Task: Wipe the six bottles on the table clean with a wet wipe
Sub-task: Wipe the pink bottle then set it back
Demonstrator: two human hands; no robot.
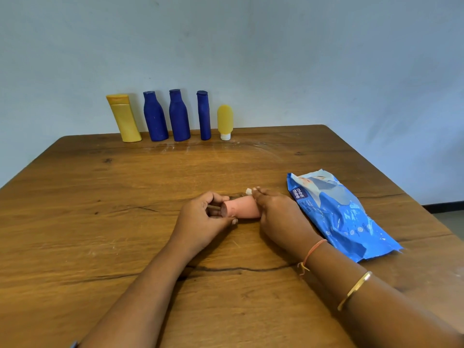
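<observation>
A pink bottle (242, 209) lies sideways just above the table's middle, held between both hands. My left hand (200, 219) grips its dark cap end. My right hand (278, 212) wraps the other end and holds a small white wet wipe (248, 191) that pokes out by the fingertips. Along the far edge stand a tall yellow bottle (124, 118), three dark blue bottles (155, 116) (179, 116) (204, 115) and a small yellow tube (225, 121) on its white cap.
A blue pack of wet wipes (339, 214) lies on the wooden table (100, 222) to the right of my right hand. A pale wall stands behind the bottles. The table's right edge drops off to the floor.
</observation>
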